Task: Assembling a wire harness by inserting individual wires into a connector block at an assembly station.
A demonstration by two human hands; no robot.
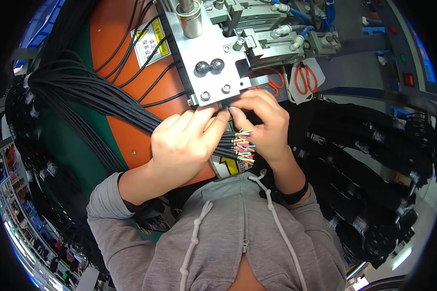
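Note:
My left hand (183,141) and my right hand (264,121) meet at the front edge of a metal machine fixture (213,82). Both have their fingers bent and pinched close together just below its plate. What lies between the fingertips is too small and hidden to make out. Under my left hand runs a thick bundle of black cables (131,112). Its stripped ends, with thin coloured wires (244,147), stick out between my two hands, beside the right palm. Several single black cables (153,89) lead into the left side of the fixture.
An orange board (124,29) with a warning label (151,42) lies left of the fixture, bordered by a green surface (101,140). Pneumatic cylinders (272,43) with blue hoses stand behind. Red-handled scissors (306,80) lie at the right. Black cable bundles (369,131) hang on both sides.

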